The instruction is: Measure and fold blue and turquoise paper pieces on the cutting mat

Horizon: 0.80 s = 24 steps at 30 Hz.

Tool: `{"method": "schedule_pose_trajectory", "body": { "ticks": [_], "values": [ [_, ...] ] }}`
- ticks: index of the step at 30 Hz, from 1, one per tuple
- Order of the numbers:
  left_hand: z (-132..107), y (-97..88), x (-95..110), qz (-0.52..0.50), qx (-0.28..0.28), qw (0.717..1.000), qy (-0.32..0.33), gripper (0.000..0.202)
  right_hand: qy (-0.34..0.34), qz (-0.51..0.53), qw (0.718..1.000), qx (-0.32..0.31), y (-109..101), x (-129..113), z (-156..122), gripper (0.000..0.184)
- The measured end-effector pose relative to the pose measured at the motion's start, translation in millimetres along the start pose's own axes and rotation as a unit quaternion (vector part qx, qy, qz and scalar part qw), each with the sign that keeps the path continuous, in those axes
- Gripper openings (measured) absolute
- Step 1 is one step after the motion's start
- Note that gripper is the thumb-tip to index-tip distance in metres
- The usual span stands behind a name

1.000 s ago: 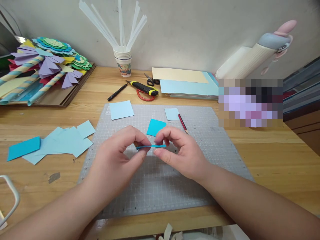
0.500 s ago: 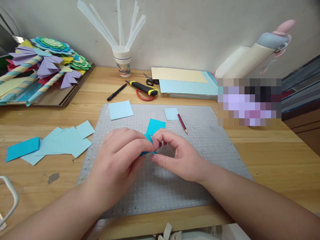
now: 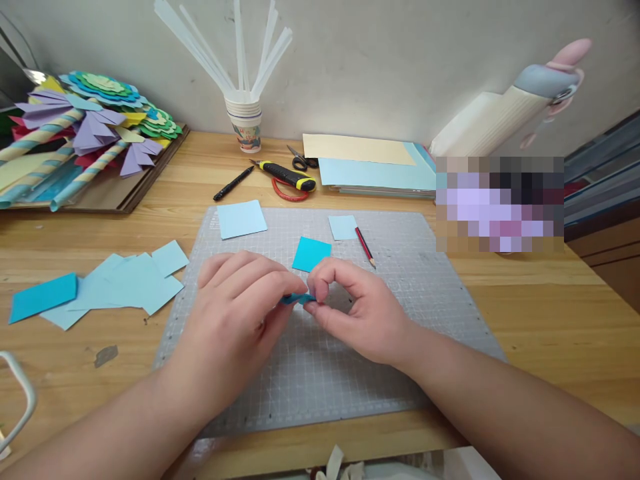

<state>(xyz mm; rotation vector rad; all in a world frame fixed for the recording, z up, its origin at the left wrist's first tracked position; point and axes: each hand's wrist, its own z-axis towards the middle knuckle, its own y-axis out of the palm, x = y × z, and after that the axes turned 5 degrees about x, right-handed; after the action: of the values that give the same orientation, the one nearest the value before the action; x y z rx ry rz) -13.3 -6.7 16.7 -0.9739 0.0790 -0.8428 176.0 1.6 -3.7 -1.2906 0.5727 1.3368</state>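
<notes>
A small piece of bright blue paper (image 3: 299,299) is held between my two hands, above the grey cutting mat (image 3: 340,393). My left hand (image 3: 240,307) pinches its left end, and the fingers cover most of it. On the right end, the thumb and forefinger of my right hand (image 3: 357,307) are closed. The paper looks folded or bent, seen nearly edge-on. Just beyond my fingers a bright blue paper square (image 3: 311,254) lies flat on the mat. Farther back are a pale blue square (image 3: 242,219), a smaller pale blue piece (image 3: 341,227) and a red-and-black pencil (image 3: 365,247).
Pale blue paper pieces (image 3: 130,283) and a blue strip (image 3: 43,298) lie left of the mat. Behind it are a black pen (image 3: 233,184), a utility knife (image 3: 285,176), scissors (image 3: 300,160), stacked paper (image 3: 375,175) and paper cups (image 3: 246,127) with white strips. Paper flowers (image 3: 95,127) sit back left.
The held blue paper has tipped lower and flatter between my fingers, so less of it shows. More of the blue square behind is visible. My hands have shifted only slightly.
</notes>
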Motion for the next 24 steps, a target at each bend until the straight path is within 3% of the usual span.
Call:
{"method": "schedule_pose_trajectory", "body": {
  "ticks": [7, 10, 13, 15, 18, 21, 24],
  "values": [
    [-0.8, -0.2, 1.2, -0.033, -0.031, 0.998, -0.042, 0.017, -0.049, -0.005, 0.998, 0.040, -2.8, 0.1, -0.8, 0.024],
    [1.6, 0.0, 2.7, -0.146, -0.076, 0.976, -0.143, 0.010, -0.069, 0.000, 0.997, 0.034, -3.7, 0.7, -0.5, 0.026],
    [4.1, 0.8, 3.7, -0.258, -0.098, 0.927, -0.253, 0.010, -0.069, 0.020, 0.997, 0.020, -2.5, 0.5, -1.4, 0.028],
    [4.4, 1.3, 3.5, -0.298, -0.099, 0.901, -0.299, 0.011, -0.045, 0.053, 0.997, 0.021, -0.7, 0.2, -2.3, 0.028],
    [3.4, 2.1, 2.2, -0.334, -0.086, 0.877, -0.334, 0.011, 0.050, 0.140, 0.989, 0.017, 1.8, 0.0, -2.8, 0.027],
    [2.5, 2.5, 1.5, -0.339, -0.059, 0.869, -0.356, 0.012, 0.141, 0.202, 0.969, 0.000, 2.9, 0.8, -2.0, 0.013],
    [2.4, 2.5, 2.4, -0.332, -0.049, 0.867, -0.369, 0.011, 0.177, 0.209, 0.962, 0.017, 3.8, 1.2, -0.9, 0.012]
  ]
}}
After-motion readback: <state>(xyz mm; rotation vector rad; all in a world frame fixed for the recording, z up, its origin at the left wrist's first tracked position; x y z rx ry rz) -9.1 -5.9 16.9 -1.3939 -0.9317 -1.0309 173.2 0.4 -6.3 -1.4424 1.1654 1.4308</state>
